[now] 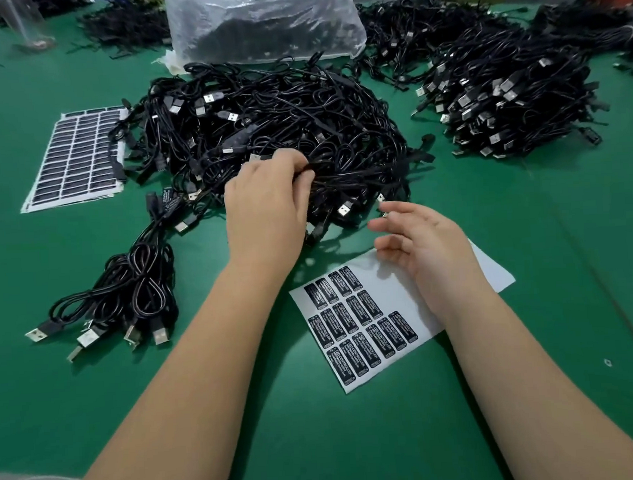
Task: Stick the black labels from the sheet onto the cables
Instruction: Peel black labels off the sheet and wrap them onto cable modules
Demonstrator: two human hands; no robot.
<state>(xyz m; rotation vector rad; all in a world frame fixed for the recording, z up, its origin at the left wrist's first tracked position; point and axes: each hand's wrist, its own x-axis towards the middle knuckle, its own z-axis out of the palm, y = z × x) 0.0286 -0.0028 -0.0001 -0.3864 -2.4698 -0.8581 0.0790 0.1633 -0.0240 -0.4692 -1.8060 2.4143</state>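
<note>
Head view, from the left edge of the green table (533, 338) rightward: a full label sheet (76, 157) lies near that edge, and a small bundle of cables (127, 290), seemingly done, sits nearer the front. Mid-table is the big tangled heap of cables (276, 128), and the left hand (265, 205) is at its near side, fingers curled and pinching a strand. Right of it, the right hand (421, 245) hovers with fingers loosely spread, holding nothing, above the working sheet (395, 301) of black labels (356, 322), which lies near the front edge, partly used. Further right, toward the far right corner, is a neater pile of cables (502, 98).

The step in hand looks like drawing one cable free; next the right hand would need to peel a label and wrap it on.

Part of the working sheet is hidden under the right wrist, the label print is too small to read fully, and a plastic bag (263, 22) at the far edge blurs its contents
</note>
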